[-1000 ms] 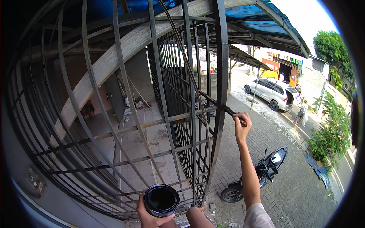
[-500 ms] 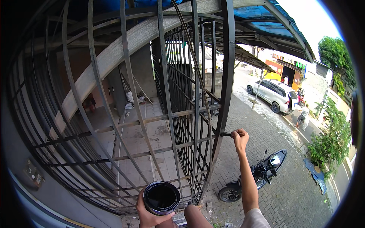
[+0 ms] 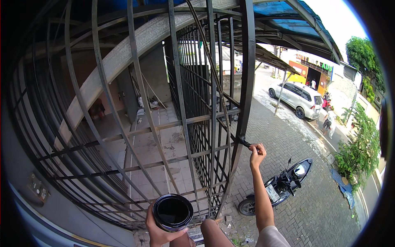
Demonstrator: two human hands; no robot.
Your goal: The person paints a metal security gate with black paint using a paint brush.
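My left hand [image 3: 158, 232] is wrapped round an open can of black paint [image 3: 173, 212] in front of my knees. In my right hand [image 3: 257, 153], raised with the arm stretched out, is a paintbrush [image 3: 244, 141] with dark bristles. Its bristle end touches the thick dark corner post [image 3: 246, 82] of a metal bar grille. To the left of that post run the grille's upright bars [image 3: 180, 78] and crossbars [image 3: 164, 124], some black and some greyer. The can's dark content shows below its rim.
Beyond the post a black motorcycle [image 3: 279, 187] is parked on grey paving [image 3: 312, 177]. A silver car [image 3: 297, 99] and a walking person [image 3: 329, 121] are farther off. A wall switch box [image 3: 38, 188] sits at left. Behind the bars lies a tiled floor [image 3: 158, 142].
My right hand has turned, and the brush now slants up against the post, its bristles slightly higher. The person by the car has moved. The car's rear hatch, raised before, now looks closed.
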